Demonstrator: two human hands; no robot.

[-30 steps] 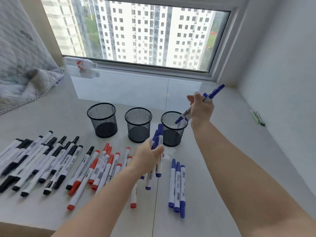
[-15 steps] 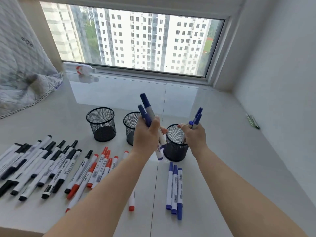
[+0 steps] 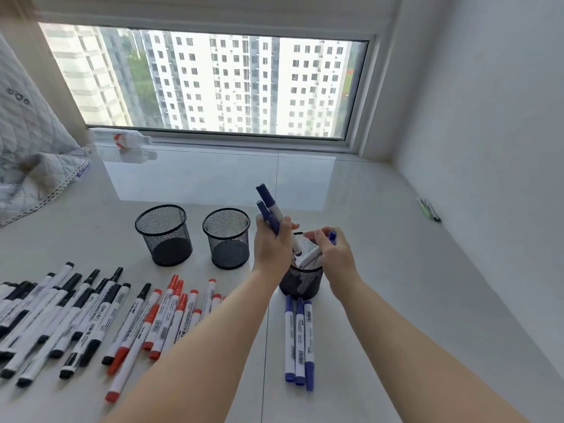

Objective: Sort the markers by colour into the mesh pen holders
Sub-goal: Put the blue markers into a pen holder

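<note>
Glossy pale tiled surface (image 3: 381,270) running up to a wide window (image 3: 213,83), white wall on the right; the things lie directly on it.

Nearest: three blue-capped white markers (image 3: 299,340) lying side by side, lengthwise, just in front of the right-hand black mesh pen holder (image 3: 300,280). To their left, a loose row of red-capped white markers (image 3: 171,312), partly hidden by the left forearm. Further left, a larger spread of black-capped white markers (image 3: 61,319), reaching the frame edge.

Both hands over the right-hand holder. Left hand (image 3: 271,245), fingers curled round a bundle of blue markers (image 3: 270,209), caps pointing up and away, lower ends dipping at the holder's rim. Right hand (image 3: 334,253), fingers pinching one blue marker (image 3: 317,253) near its cap, the white barrel slanting down into the holder. How many markers already stand inside cannot be told.

Further back and left: the middle black mesh pen holder (image 3: 226,238) and the left black mesh pen holder (image 3: 163,235), upright, apart from each other, both showing bare bottoms.

Far: a clear plastic bottle with a red label (image 3: 128,139) lying on its side below the window frame; a quilted grey-white blanket (image 3: 27,154) at the left edge; some small green pens (image 3: 428,209) against the right wall. Tall apartment blocks beyond the glass.
</note>
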